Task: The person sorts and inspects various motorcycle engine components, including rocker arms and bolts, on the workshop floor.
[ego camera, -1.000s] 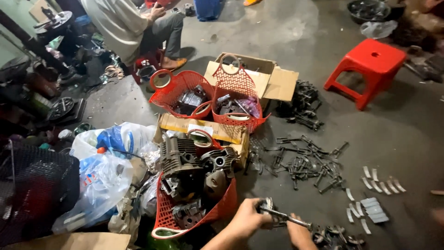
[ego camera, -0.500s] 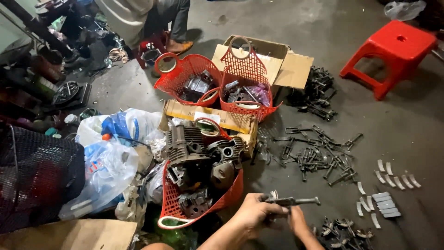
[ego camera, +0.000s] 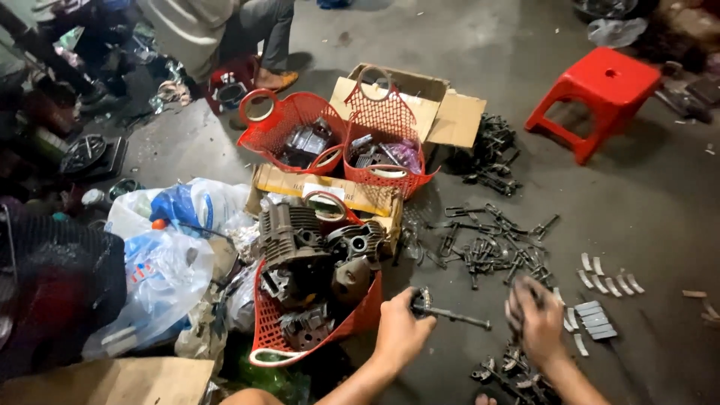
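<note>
Since a moment ago the right hand (ego camera: 538, 322) has let go and dropped to the scattered dark metal parts (ego camera: 491, 251) on the floor, its grip unclear, leaving the left hand (ego camera: 401, 330) clamped alone on the long grey metal shaft (ego camera: 450, 313), held level beside the red plastic basket (ego camera: 300, 330).

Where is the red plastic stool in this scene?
The red stool stands on the concrete floor at the upper right of the head view, right of the cardboard box, far from both hands.

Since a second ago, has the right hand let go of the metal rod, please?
Yes. The right hand has left the metal rod and moved right, toward the metal strips; the left hand holds it.
</note>
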